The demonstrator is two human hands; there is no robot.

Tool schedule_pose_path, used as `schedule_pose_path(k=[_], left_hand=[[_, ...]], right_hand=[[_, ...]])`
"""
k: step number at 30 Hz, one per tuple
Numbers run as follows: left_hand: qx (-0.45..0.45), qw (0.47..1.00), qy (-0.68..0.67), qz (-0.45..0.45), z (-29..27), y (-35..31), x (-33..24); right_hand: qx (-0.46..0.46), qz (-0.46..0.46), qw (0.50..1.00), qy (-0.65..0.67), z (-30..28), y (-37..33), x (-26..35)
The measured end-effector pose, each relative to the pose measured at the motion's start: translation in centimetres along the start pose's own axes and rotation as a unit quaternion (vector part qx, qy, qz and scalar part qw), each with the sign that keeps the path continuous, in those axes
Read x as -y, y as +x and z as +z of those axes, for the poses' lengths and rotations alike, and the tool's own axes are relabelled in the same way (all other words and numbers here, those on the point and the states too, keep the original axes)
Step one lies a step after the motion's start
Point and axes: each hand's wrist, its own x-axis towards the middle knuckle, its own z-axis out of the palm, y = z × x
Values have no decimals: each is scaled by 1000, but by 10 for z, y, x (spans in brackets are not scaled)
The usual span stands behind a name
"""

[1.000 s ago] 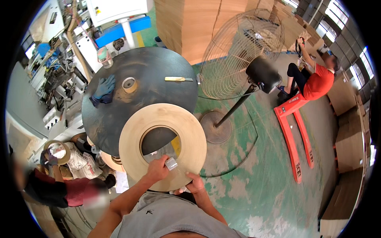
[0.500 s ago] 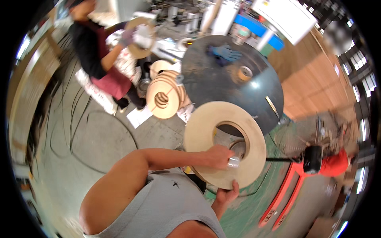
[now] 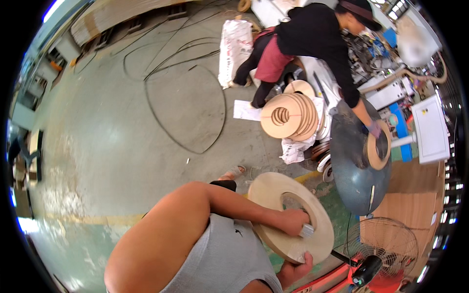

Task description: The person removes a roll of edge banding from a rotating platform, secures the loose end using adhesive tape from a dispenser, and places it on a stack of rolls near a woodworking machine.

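A large flat cream-coloured ring, like a roll of edge banding [image 3: 320, 215], is held tilted in front of my body. My left hand [image 3: 292, 222] is closed in a fist beside its centre hole, gripping a shiny piece of clear tape [image 3: 307, 230]. Another glossy clear patch [image 3: 296, 253] lies on the roll's face near its lower edge. My right hand [image 3: 296, 269] grips that lower rim, thumb on the face; its other fingers are mostly hidden behind the roll.
A co-worker in dark clothes [image 3: 312, 36] leans over a round dark table [image 3: 349, 180], one hand on another edge-banding roll [image 3: 373, 155]. Similar rolls [image 3: 281, 117] are stacked to their left. A black floor fan [image 3: 369, 268] stands at lower right. Black cables [image 3: 151, 105] loop over the floor.
The view has turned, shifting the surroundings right. The co-worker has brought a roll over to the round table. My hands keep hold of my roll, my left fist now nearer the hole's edge.
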Motion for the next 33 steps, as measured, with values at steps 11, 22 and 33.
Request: schedule_pose_path(k=[11,22,33], left_hand=[[-174,926,-79,-327,19,-225,180],[-447,752,-92,-476,-4,-460,230],[-525,657,-186,-508,25,-480,365]], right_hand=[[124,653,697,268,160,-84,-48],[316,701,614,179,346,-220,-7],[417,626,658,26,466,-255,-81]])
